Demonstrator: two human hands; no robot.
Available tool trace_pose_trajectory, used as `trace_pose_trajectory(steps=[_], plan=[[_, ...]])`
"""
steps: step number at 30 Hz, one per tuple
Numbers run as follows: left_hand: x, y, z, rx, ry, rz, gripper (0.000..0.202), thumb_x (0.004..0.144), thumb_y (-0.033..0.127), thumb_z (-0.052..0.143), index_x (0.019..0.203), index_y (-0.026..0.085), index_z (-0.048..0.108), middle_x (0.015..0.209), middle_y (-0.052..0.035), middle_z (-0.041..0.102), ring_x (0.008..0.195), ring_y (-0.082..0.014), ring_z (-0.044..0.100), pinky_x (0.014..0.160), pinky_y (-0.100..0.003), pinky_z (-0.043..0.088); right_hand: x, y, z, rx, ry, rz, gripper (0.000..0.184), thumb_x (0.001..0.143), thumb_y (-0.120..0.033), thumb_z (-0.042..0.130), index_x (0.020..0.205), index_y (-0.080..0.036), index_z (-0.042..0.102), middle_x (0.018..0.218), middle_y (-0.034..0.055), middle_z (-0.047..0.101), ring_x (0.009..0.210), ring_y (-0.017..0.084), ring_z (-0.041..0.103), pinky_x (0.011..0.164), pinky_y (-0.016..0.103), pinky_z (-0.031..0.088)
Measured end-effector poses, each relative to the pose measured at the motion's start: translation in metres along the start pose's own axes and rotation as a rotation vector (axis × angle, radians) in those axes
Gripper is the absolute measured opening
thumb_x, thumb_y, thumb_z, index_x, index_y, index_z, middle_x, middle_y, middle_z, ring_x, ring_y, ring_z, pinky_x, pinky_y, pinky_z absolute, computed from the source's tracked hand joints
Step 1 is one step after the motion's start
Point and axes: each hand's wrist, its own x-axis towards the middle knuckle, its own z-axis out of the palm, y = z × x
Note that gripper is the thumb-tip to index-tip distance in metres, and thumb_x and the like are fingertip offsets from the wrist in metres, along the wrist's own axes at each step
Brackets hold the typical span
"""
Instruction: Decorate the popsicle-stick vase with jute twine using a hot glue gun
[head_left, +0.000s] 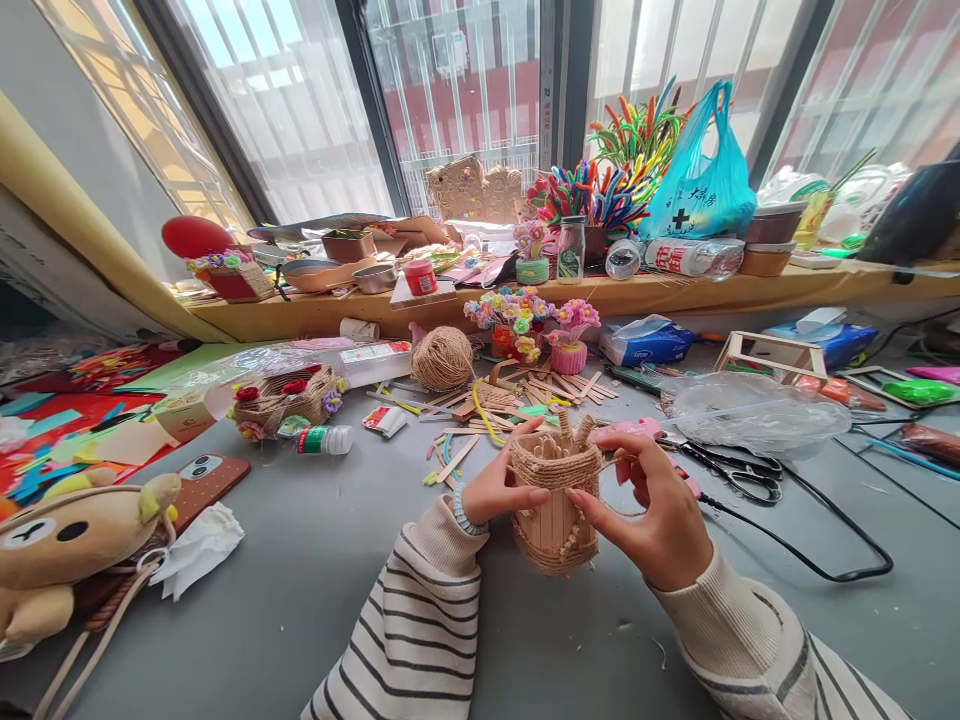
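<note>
A small basket [556, 525] made of wooden craft sticks, with jute twine wound round its rim and base, stands upright just above or on the grey table. More twine pieces stick up from its top. My left hand [510, 482] grips it from the left, thumb across the front and fingers behind. My right hand [651, 505] is at the right side, its thumb touching the basket's wall and its fingers bent by the rim. A thin strand of twine [621, 457] runs from the rim into the right fingers; its exact grip is partly hidden.
Craft sticks [525, 395] lie scattered behind the basket near a ball of twine [442, 358]. Black-handled scissors [739, 468] and a black cord [821, 575] are at right. A plush bear [75, 545] and crumpled tissue [199, 548] sit at left. Pipe cleaners [592, 200] crowd the sill.
</note>
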Motion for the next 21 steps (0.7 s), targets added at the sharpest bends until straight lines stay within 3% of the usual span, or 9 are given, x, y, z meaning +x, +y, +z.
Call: trace_pose_trajectory(steps=[7, 17, 21], plan=[[0.0001, 0.0006, 0.0007, 0.01, -0.001, -0.002, 0.096, 0.052, 0.049, 0.07, 0.134, 0.021, 0.026, 0.133, -0.0137, 0.038, 0.121, -0.0346, 0.035, 0.103, -0.048, 0.019, -0.0002, 0.0007, 0.0009, 0.011, 0.006, 0.005, 0.042, 0.068, -0.042, 0.062, 0.101, -0.021, 0.048, 0.089, 0.006, 0.054, 0.064, 0.011, 0.044, 0.052, 0.025, 0.042], [0.0005, -0.0023, -0.0017, 0.051, 0.006, 0.016, 0.096, 0.053, 0.05, 0.07, 0.133, 0.02, 0.027, 0.133, -0.0128, 0.039, 0.125, -0.0351, 0.028, 0.104, -0.047, 0.016, -0.0002, 0.001, 0.0018, 0.009, 0.016, 0.014, 0.043, 0.067, -0.044, 0.062, 0.101, -0.02, 0.049, 0.088, 0.005, 0.054, 0.064, 0.011, 0.044, 0.052, 0.024, 0.04], [0.0008, -0.0017, -0.0011, 0.02, -0.008, 0.005, 0.095, 0.053, 0.05, 0.069, 0.133, 0.021, 0.027, 0.133, -0.013, 0.039, 0.122, -0.0348, 0.033, 0.103, -0.048, 0.019, -0.0001, 0.0016, 0.0025, 0.005, 0.024, 0.012, 0.042, 0.067, -0.044, 0.062, 0.1, -0.02, 0.049, 0.087, 0.0047, 0.054, 0.064, 0.011, 0.044, 0.052, 0.024, 0.041]])
